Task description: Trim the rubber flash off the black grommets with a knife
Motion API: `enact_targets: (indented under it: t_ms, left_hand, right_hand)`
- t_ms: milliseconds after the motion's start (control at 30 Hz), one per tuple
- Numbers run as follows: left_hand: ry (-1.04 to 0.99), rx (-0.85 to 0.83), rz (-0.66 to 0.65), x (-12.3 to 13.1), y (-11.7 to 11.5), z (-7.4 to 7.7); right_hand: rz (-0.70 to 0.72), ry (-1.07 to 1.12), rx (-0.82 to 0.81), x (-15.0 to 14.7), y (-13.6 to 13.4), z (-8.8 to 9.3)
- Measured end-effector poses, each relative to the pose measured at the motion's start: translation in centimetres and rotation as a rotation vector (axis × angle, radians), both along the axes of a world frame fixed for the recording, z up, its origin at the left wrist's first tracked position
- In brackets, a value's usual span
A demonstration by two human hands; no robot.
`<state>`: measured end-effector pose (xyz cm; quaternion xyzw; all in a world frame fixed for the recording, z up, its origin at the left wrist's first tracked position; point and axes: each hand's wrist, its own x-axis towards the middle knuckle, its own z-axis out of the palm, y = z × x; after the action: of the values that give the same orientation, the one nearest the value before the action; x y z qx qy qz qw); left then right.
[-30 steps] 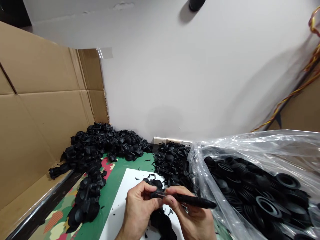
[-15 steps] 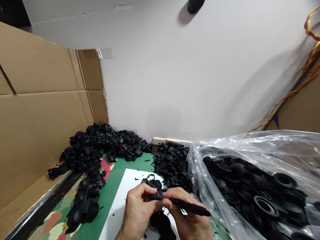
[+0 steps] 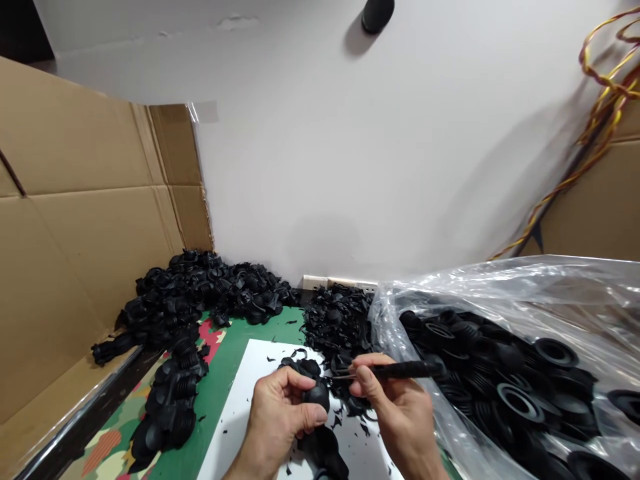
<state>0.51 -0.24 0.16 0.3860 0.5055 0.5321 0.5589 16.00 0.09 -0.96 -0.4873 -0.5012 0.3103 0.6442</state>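
My left hand [image 3: 280, 413] pinches a rounded black rubber part [image 3: 317, 396] between thumb and fingers, above a white sheet [image 3: 240, 407]. More joined black rubber pieces [image 3: 325, 450] hang below it and others lie just behind, so the part looks like one of a strip. Held in my right hand [image 3: 400, 407] like a pen is a black-handled tool [image 3: 407, 370] with a thin, seemingly forked metal tip. That tip points left, a little apart from the rubber part. Small black scraps lie scattered on the sheet.
Trimmed-looking black rubber strips [image 3: 167, 400] lie at left on the green board [image 3: 260, 327], with a larger pile behind. A scrap heap [image 3: 337, 320] sits beyond the sheet. At right is a clear plastic bag [image 3: 400, 347] of black ringed parts. A cardboard wall [image 3: 90, 233] bounds the left.
My right hand has moved right with the tool, drawing its tip away from the rubber part. My left hand keeps its pinch, and the part's rounded face now shows. The view shifts slightly.
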Motion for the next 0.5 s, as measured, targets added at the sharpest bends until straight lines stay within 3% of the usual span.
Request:
enact_targets:
  t_ms: [200, 500]
  left_hand:
    - [0.011, -0.011, 0.001, -0.22, 0.0, 0.13]
    - [-0.017, 0.017, 0.032, -0.09, 0.11, 0.1]
  right_hand:
    - [0.219, 0.077, -0.021, -0.17, -0.28, -0.01]
    - [0.185, 0.042, -0.012, -0.1, -0.19, -0.03]
